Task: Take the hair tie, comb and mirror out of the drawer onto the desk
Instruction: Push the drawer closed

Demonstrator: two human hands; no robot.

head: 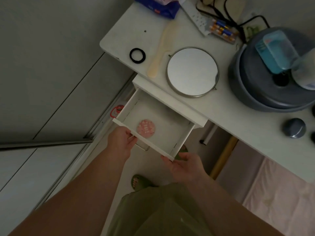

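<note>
The black hair tie lies on the white desk near its left corner. Right of it rests the cream comb, lying diagonally. The round metal-rimmed mirror lies flat on the desk beside the comb. Below the desk edge the white drawer stands pulled out, holding only a round pink item. My left hand grips the drawer's front panel at its left end. My right hand holds the front panel's right corner from below.
A grey round appliance with a blue plastic box on it fills the desk's right side. A power strip, cables and a case of batteries sit at the back. A sliding-door track runs along the left. My slippered foot is below the drawer.
</note>
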